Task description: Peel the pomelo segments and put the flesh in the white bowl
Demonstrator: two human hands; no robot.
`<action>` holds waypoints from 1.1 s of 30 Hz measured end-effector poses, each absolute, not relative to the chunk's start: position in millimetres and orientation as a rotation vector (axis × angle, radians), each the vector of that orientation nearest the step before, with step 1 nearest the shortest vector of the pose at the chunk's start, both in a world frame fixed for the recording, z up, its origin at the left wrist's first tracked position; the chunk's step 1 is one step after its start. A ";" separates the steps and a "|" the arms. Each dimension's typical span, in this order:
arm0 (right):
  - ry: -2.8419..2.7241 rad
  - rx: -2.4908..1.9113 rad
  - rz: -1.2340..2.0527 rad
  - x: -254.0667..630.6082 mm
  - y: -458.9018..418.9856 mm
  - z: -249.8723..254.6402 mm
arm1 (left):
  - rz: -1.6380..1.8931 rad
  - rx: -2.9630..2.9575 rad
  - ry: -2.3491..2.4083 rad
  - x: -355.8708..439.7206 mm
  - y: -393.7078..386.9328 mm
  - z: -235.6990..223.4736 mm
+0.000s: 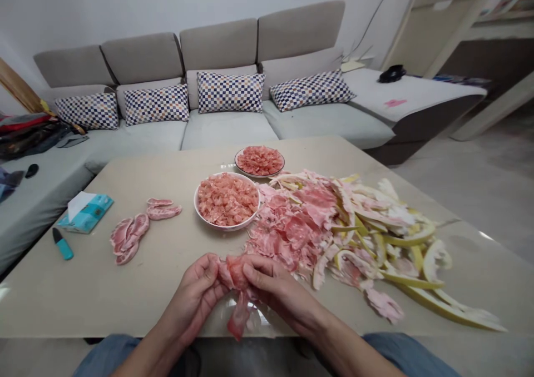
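I have a pink pomelo segment pinched between my left grip and right grip, its flesh wet-looking and partly bared. A torn strip of membrane hangs down from it, deep pink and fading to translucent, dangling below both my grips.
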State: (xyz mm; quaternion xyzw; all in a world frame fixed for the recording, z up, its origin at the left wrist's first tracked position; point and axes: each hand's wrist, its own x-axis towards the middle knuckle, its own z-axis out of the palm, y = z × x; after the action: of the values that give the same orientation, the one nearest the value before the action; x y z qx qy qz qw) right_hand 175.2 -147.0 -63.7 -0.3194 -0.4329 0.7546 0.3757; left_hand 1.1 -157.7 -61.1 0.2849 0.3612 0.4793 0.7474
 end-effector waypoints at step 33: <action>-1.704 -1.167 1.280 184.1 -141.9 -41.7 | 0.957 0.988 1.006 -0.4 -157.9 -64.6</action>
State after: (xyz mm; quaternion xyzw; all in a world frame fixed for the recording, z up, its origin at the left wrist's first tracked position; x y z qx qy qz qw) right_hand 184.1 -141.9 -41.7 -0.4503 -0.6573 0.4936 0.3485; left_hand -0.4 -157.9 -64.6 0.4364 0.4442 0.4225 0.6586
